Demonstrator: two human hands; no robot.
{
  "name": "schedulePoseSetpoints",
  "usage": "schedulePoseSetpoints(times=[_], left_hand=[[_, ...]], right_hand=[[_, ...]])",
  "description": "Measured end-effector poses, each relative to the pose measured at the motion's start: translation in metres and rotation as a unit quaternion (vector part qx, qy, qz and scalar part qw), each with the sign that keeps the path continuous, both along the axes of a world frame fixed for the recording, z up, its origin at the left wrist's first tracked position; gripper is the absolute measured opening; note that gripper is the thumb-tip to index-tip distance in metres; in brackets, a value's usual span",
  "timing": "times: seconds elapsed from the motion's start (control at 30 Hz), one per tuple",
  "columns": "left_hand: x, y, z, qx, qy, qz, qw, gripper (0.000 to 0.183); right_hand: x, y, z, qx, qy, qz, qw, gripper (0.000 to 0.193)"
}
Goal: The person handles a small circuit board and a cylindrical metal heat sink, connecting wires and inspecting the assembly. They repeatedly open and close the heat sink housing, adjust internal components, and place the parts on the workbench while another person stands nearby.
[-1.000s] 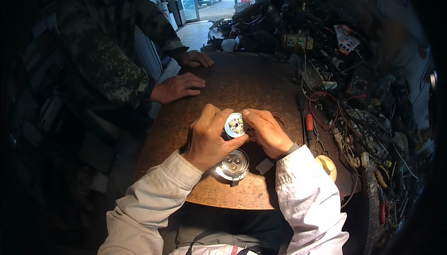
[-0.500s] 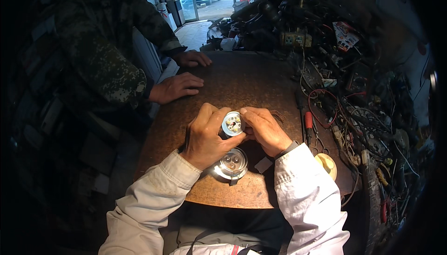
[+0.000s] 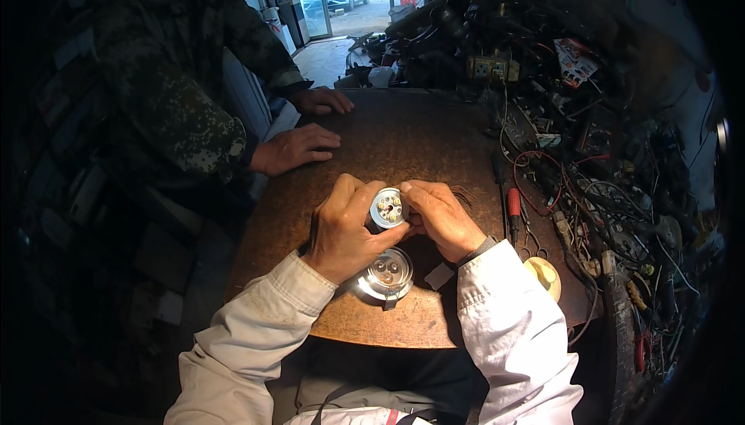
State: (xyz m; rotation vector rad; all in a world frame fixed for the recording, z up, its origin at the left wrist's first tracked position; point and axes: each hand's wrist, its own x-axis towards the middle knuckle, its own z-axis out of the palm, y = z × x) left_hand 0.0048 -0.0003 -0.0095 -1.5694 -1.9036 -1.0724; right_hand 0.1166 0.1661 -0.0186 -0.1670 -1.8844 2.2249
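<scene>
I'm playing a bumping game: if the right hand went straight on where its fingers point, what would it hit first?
The round pale part, which the right hand seems to touch; then probably the left hand, though depth is unclear.

Passage over tabletop (image 3: 423, 126) beyond lamp body (image 3: 389, 207), between co-worker's hands (image 3: 297, 149) and cable clutter (image 3: 590, 184)
</scene>
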Motion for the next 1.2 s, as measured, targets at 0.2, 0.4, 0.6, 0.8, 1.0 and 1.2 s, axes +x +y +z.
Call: schedulePoseSetpoints(times=[0.2, 0.4, 0.6, 0.8, 1.0, 1.2], left_hand=[[0.000, 0.001, -0.001, 0.007, 0.000, -0.004, 1.000, 0.061], [0.000, 0.001, -0.001, 0.013, 0.004, -0.008, 1.000, 0.061], [0.000, 0.000, -0.001, 0.003, 0.007, 0.000, 1.000, 0.063], [0.000, 0.001, 0.000, 0.011, 0.005, -0.009, 1.000, 0.066], [-0.001, 0.000, -0.001, 0.022, 0.008, -0.023, 0.999, 0.066], [-0.002, 0.001, -0.004, 0.022, -0.002, -0.024, 0.999, 0.065]], right_hand=[[0.000, -0.001, 0.001, 0.002, -0.002, -0.005, 1.000, 0.038], [0.002, -0.002, 0.003, 0.004, -0.001, -0.002, 1.000, 0.039], [0.001, -0.003, 0.003, 0.002, -0.002, -0.002, 1.000, 0.038], [-0.001, 0.002, -0.005, 0.008, 0.002, 0.003, 1.000, 0.039], [0.001, 0.000, 0.001, 0.011, -0.005, 0.007, 1.000, 0.044], [0.001, -0.007, 0.005, 0.026, -0.010, -0.016, 0.999, 0.052]])
